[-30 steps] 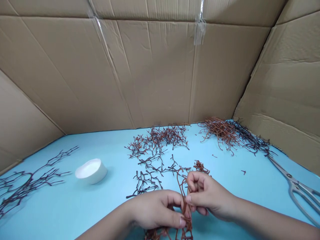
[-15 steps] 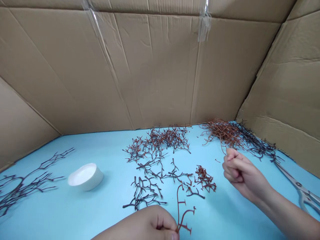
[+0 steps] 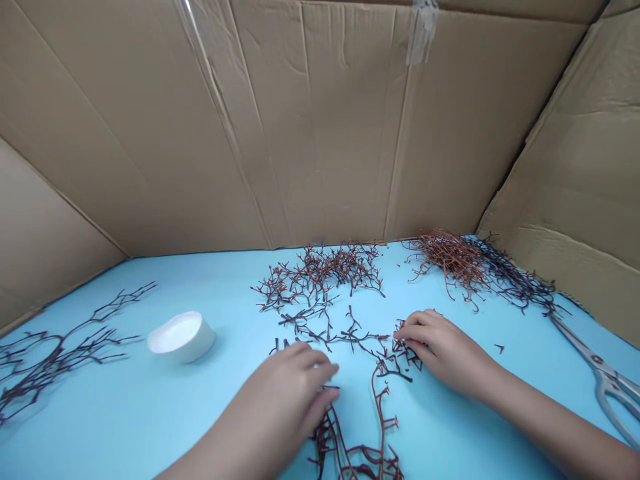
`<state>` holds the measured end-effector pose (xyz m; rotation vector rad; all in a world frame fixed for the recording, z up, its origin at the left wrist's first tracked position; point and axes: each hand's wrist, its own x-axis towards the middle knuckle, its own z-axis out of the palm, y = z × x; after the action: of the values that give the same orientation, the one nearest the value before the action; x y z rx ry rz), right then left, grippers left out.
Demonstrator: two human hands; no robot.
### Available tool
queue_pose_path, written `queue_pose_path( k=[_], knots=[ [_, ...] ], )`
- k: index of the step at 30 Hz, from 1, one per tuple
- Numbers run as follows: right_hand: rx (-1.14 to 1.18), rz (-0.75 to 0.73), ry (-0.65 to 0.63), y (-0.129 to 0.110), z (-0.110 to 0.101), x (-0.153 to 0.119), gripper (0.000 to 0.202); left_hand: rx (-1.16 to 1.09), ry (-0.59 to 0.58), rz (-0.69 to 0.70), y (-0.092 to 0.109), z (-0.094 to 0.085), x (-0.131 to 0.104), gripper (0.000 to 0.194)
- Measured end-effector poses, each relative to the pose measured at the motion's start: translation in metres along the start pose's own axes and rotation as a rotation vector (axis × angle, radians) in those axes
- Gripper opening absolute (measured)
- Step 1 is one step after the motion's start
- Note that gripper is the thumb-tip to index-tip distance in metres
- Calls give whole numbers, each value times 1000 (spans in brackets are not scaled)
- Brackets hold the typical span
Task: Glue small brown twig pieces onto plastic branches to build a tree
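Observation:
My left hand [image 3: 293,393] is slightly blurred, its thumb and fingers parted over the dark twigs. Just below its fingers is a bunch of reddish-brown stems [image 3: 383,427] with short side prongs and darker twisted parts. My right hand [image 3: 443,347] reaches in from the right, fingers pinched down at the small pile of short reddish twig pieces [image 3: 410,360]. What its fingertips hold is hidden. Dark forked twigs [image 3: 353,337] lie between and beyond the hands.
A white bowl [image 3: 183,337] sits tilted on the blue tabletop [image 3: 165,427]. Branched dark twigs [image 3: 60,360] lie at the left. Farther back are a forked twig heap [image 3: 330,267], a reddish stem heap [image 3: 450,257] and black twigs [image 3: 515,280]. Scissors [image 3: 597,363] lie right; cardboard walls [image 3: 320,133] enclose everything.
My left hand has moved up and opened from its pinch on the reddish stems. My right hand has gone from a raised fist down and left to the small pile. The view has shifted slightly.

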<state>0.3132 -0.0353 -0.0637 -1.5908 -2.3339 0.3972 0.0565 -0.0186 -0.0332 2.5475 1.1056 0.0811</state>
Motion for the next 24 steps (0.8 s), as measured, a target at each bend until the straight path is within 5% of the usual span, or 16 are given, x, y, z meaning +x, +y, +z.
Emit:
queue_pose_path(
  k=[4,9,19,24],
  knots=[
    [-105,-110,-140,-15,2,-4,7,61,150,119,-25,8,30,33],
    [-285,-104,-135,-21,11,-7,12,75,57,284,-37,33,60,33],
    [-162,15,-128,-7,-3,-6,22,37,18,229,-53,5,20,25],
    [181,238,-129,-4,-20,-5,16,35,192,-16,-82,11,17,48]
  ],
)
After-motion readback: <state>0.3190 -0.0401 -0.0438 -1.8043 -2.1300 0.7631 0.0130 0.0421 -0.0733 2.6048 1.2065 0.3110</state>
